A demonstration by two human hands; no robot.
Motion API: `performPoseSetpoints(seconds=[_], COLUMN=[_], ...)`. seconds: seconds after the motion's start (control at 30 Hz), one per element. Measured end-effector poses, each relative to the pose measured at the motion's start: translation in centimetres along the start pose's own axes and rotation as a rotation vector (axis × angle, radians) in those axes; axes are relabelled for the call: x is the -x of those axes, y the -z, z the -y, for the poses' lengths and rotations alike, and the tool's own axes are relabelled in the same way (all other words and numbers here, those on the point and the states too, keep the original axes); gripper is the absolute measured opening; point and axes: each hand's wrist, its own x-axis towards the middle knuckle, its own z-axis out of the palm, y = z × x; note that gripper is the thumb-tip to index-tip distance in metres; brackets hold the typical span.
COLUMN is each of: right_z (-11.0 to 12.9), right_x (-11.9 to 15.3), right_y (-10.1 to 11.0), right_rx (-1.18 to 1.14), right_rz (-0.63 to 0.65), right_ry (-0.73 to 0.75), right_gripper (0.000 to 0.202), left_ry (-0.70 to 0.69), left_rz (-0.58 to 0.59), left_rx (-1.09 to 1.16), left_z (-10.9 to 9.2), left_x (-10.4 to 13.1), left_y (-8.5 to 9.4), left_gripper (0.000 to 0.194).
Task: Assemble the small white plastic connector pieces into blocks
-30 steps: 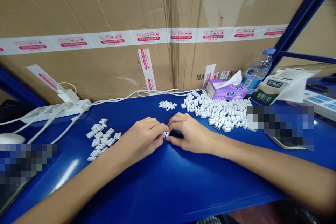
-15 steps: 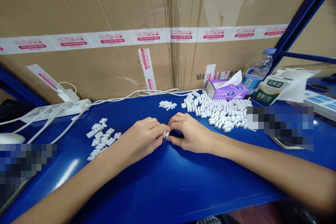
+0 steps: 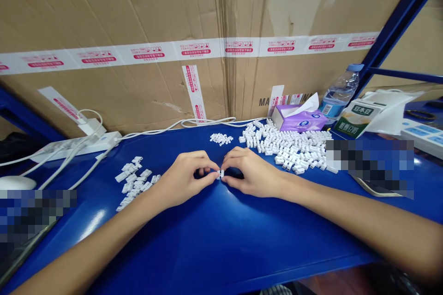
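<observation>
Between my two hands, over the middle of the blue table (image 3: 221,244), is a small white plastic piece (image 3: 220,174). My left hand (image 3: 192,174) pinches its left side with thumb and fingertips. On the right side my right hand (image 3: 247,173) grips the same piece between thumb and index finger. A loose group of white pieces (image 3: 133,182) lies beside my left forearm. Beyond my hands sits a small heap of tiny white parts (image 3: 221,138). The large pile of white pieces (image 3: 297,150) spreads behind my right hand.
A purple tissue pack (image 3: 301,118), a water bottle (image 3: 341,92) and a green-and-white carton (image 3: 358,117) stand at the back right. At the left lie a power strip (image 3: 110,140) and white cables. Cardboard (image 3: 152,87) rises behind the table.
My left hand's fingers have spread into a rounder pinch, leaving a gap between thumb and index finger. More of the white piece shows between the hands. My right hand has barely moved.
</observation>
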Motion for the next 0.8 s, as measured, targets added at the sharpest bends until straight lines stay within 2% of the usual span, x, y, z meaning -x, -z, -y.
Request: performPoseSetpoints(seconds=[0.33, 0.5, 0.67, 0.8], right_z=[0.0, -0.3, -0.7, -0.7], right_x=[-0.1, -0.1, 0.0, 0.2], right_y=[0.0, 0.1, -0.1, -0.4], right_rx=[0.005, -0.011, -0.005, 0.058], right_rz=[0.01, -0.009, -0.022, -0.007], right_ry=[0.001, 0.012, -0.014, -0.048], right_gripper=[0.012, 0.015, 0.019, 0.034], left_ry=[0.042, 0.045, 0.072, 0.158], left_rz=[0.024, -0.008, -0.08, -0.037], left_rx=[0.027, 0.011, -0.105, -0.285], left_z=[0.1, 0.2, 1.0, 1.8], left_x=[-0.2, -0.3, -0.4, 0.1], left_y=[-0.4, -0.5, -0.7, -1.2], left_gripper=[0.01, 0.011, 0.024, 0.039])
